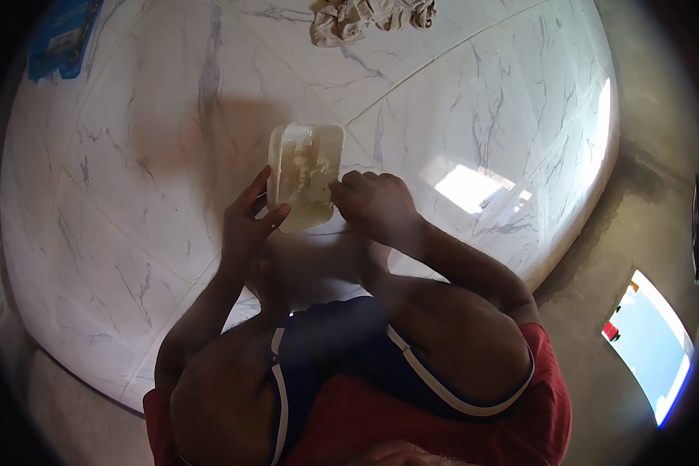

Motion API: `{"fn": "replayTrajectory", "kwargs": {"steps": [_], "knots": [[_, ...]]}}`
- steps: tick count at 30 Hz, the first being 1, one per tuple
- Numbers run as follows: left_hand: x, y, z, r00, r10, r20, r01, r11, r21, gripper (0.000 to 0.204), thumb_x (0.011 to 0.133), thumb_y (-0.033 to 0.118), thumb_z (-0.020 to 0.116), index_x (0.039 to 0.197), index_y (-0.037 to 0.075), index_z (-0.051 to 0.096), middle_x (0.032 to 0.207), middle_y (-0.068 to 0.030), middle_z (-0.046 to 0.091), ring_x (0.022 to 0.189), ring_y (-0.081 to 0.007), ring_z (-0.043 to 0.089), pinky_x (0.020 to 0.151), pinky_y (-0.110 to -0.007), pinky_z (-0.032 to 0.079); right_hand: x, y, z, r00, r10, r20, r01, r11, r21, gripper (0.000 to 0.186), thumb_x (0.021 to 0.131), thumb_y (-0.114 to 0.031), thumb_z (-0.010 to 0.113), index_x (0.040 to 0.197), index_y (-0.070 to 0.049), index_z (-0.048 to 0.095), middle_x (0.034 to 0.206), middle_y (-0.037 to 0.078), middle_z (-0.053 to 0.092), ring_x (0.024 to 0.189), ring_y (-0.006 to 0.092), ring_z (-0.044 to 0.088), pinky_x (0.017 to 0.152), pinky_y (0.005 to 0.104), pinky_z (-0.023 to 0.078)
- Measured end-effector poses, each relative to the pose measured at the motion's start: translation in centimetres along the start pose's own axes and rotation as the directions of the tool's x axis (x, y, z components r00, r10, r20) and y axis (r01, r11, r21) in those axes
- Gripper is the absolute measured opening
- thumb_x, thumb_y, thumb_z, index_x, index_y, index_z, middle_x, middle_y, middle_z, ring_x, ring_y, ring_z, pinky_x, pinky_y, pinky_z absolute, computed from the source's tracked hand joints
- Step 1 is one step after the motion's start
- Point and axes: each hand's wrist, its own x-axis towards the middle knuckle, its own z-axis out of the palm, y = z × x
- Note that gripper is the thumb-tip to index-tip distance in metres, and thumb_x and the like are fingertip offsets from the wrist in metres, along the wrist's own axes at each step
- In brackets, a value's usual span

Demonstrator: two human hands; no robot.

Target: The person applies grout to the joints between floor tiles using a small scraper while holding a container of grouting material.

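A translucent rectangular plastic container [299, 167] is held above the marble-patterned floor, with pale, wet-looking contents inside. My left hand [248, 213] grips its left side, thumb at the lower left corner and fingers along the outer wall. My right hand [373, 198] is at the container's right side with its fingers curled and the fingertips at or just inside the rim. What those fingers hold, if anything, is hidden. My bare knees and dark blue shorts are below the container, in a squatting posture.
A crumpled beige cloth [369, 22] lies on the tiled floor [116, 248] at the top. A blue flat object [58, 39] is at the upper left. Grey walls or surfaces [590, 256] border the tiles, with a bright opening [648, 349] at the lower right.
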Motion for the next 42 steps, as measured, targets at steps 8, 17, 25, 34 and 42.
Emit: {"fn": "replayTrajectory", "kwargs": {"steps": [8, 17, 25, 34, 42], "knots": [[2.2, 0.2, -0.7, 0.992, 0.104, -0.070, -0.108, 0.992, -0.062, 0.077, 0.091, 0.015, 0.080, 0.157, 0.002, 0.042, 0.141, -0.0150, 0.063, 0.129, -0.0226, 0.060, 0.107, -0.033, 0.048, -1.1, 6.3, 1.9, 0.904, 0.219, -0.368, -0.070, 0.924, 0.377, 0.034, 0.088, -0.017, 0.077, 0.121, -0.013, 0.070, 0.102, 0.010, 0.070, 0.075, 0.0282, 0.073, 0.061, 0.0399, 0.060], [3.0, 1.2, -1.9, 0.969, 0.112, -0.219, -0.120, 0.993, -0.021, 0.082, 0.088, 0.033, 0.079, 0.157, 0.005, 0.045, 0.130, -0.0067, 0.065, 0.099, -0.0100, 0.059, 0.069, -0.022, 0.041, 0.4, 7.1, 7.1, 0.896, 0.312, -0.317, -0.299, 0.950, 0.088, 0.038, 0.098, -0.020, 0.065, 0.134, -0.011, 0.057, 0.107, 0.014, 0.059, 0.068, 0.0313, 0.071, 0.057, 0.0412, 0.062], [2.6, 0.0, -2.7, 0.945, 0.172, -0.279, -0.200, 0.977, -0.076, 0.083, 0.088, 0.034, 0.077, 0.155, -0.001, 0.044, 0.130, -0.0079, 0.065, 0.106, -0.0123, 0.059, 0.073, -0.023, 0.044, -0.6, 5.2, 5.2, 0.888, 0.393, -0.237, -0.393, 0.918, 0.050, 0.037, 0.099, -0.021, 0.064, 0.134, -0.011, 0.057, 0.107, 0.014, 0.059, 0.068, 0.0324, 0.070, 0.055, 0.0421, 0.062], [1.9, 0.0, -2.9, 0.953, 0.163, -0.257, -0.199, 0.972, -0.124, 0.083, 0.087, 0.034, 0.080, 0.155, 0.001, 0.046, 0.126, -0.0037, 0.066, 0.090, -0.0067, 0.053, 0.066, -0.021, 0.038, 1.5, 5.3, 5.1, 0.916, 0.363, -0.171, -0.373, 0.928, -0.026, 0.034, 0.098, -0.020, 0.066, 0.132, -0.013, 0.060, 0.104, 0.012, 0.060, 0.066, 0.0320, 0.070, 0.055, 0.0420, 0.062], [1.5, -0.5, -4.1, 0.967, 0.116, -0.226, -0.152, 0.977, -0.149, 0.079, 0.087, 0.028, 0.081, 0.155, 0.005, 0.047, 0.124, -0.0046, 0.068, 0.090, -0.0070, 0.056, 0.070, -0.021, 0.042, -1.8, 5.5, 3.3, 0.924, 0.335, -0.183, -0.355, 0.931, -0.090, 0.032, 0.096, -0.020, 0.069, 0.127, -0.012, 0.065, 0.102, 0.009, 0.063, 0.069, 0.0299, 0.071, 0.056, 0.0414, 0.061]]}}
